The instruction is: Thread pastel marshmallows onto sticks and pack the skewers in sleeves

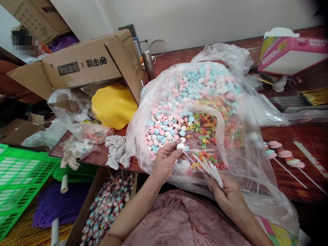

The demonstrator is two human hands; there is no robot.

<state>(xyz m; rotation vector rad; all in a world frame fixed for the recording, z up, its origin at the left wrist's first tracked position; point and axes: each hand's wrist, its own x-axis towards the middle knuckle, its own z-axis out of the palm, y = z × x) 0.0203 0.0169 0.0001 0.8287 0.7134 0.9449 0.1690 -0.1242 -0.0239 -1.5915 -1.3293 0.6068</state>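
Note:
Between thumb and fingers, my left hand (pixel 165 160) pinches a round white marshmallow (pixel 181 147). A bundle of thin white sticks (pixel 211 169) is gripped in my right hand (pixel 223 188). One stick (pixel 193 160) reaches out from the bundle, its tip at the marshmallow; whether it has gone in, I cannot tell. Beneath both hands lies an open clear plastic bag (pixel 246 167). It holds pink, blue and white marshmallows (pixel 164 131) and small coloured cereal rings (pixel 206 128). Right of the bag, skewers (pixel 288 155) of marshmallows and rings rest on the table.
A cardboard box (pixel 89 65) and a yellow scalloped container (pixel 112 106) stand at the left, beside grey cloth gloves (pixel 116 150). Below the table are a box of wrapped skewers (pixel 107 201) and a green crate (pixel 23 181). A pink carton (pixel 292 51) sits back right. Another person (pixel 28 44) is far left.

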